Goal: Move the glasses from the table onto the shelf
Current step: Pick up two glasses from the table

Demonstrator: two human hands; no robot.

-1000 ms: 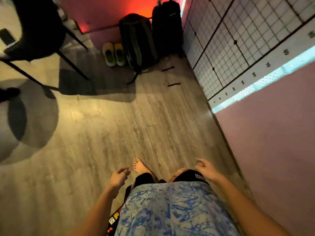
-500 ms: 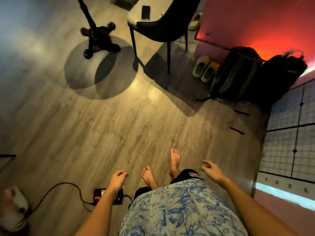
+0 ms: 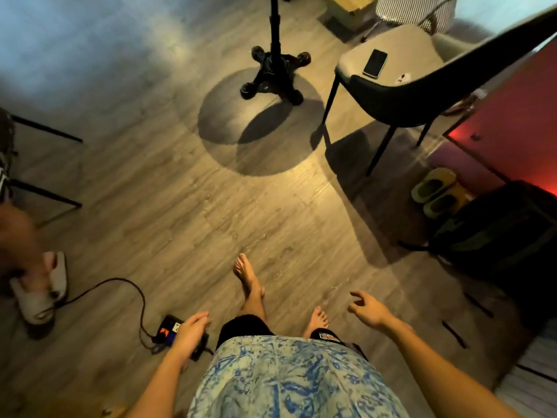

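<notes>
No glasses and no shelf show in the head view. I look down at a wooden floor and my own bare feet. My left hand (image 3: 190, 328) hangs at my side with loosely curled fingers and holds nothing. My right hand (image 3: 369, 309) is out to the right, fingers apart and empty. The black pedestal base (image 3: 272, 74) of a table stands ahead at the top centre, with its round shadow on the floor; the tabletop is out of frame.
A dark chair (image 3: 401, 82) with a phone (image 3: 375, 63) on its seat stands upper right. Green slippers (image 3: 437, 191) and dark backpacks (image 3: 506, 233) lie at the right. A power strip (image 3: 168, 330) with cable lies by my left hand. Another person's slippered foot (image 3: 39, 288) is at the left.
The view has swung left, away from the gridded wall. The chair and backpacks have slid to the right, and the table base now sits ahead. Both hands stay empty while my feet step.
</notes>
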